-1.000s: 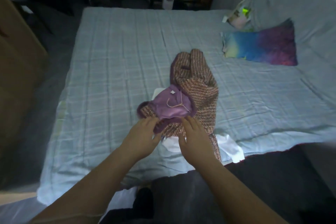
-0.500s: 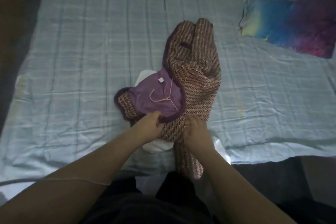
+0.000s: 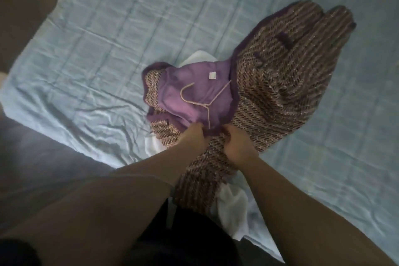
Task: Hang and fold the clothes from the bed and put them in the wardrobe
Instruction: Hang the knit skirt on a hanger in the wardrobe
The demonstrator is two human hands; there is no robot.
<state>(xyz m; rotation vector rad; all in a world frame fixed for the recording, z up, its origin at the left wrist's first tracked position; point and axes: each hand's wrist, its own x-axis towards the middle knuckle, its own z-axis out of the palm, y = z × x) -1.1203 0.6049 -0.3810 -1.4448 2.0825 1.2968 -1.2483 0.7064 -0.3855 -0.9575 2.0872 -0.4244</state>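
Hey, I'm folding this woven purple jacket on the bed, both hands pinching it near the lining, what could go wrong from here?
1. The white garment lies under the brown-and-purple woven jacket, so lifting the jacket may drag it along or off the bed's edge.
2. The loose pale thread on the purple lining could snag on your left hand or right hand.
3. The jacket's lower end hangs over the edge of the light blue checked sheet, so it may slide down.
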